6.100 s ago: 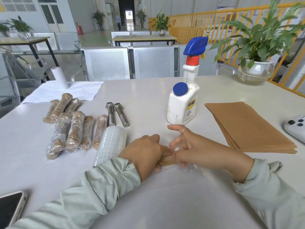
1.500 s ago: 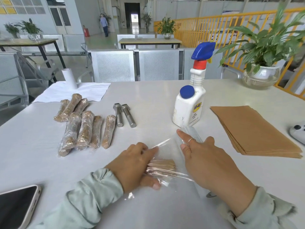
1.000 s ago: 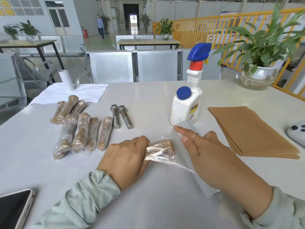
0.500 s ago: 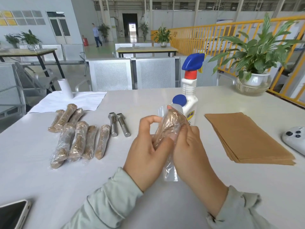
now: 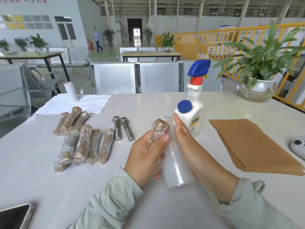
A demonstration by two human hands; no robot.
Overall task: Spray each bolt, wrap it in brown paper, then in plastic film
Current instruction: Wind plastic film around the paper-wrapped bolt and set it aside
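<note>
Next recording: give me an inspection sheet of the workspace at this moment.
Surface: white table.
Job's things: paper-wrapped bolt half in plastic film; finished bundles; two bare bolts; spray bottle; brown paper stack.
Clutter: phone, white sheet, white controller.
Grippers: left hand grips the bolt; right hand lies flat against the film.
Cables: nothing seen.
Surroundings: potted plant, metal chairs, yellow railing.

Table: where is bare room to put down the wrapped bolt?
Bare table lies between the two bare bolts and the spray bottle. Bare too in front of the finished bundles. The bundles themselves lie tightly packed.
</note>
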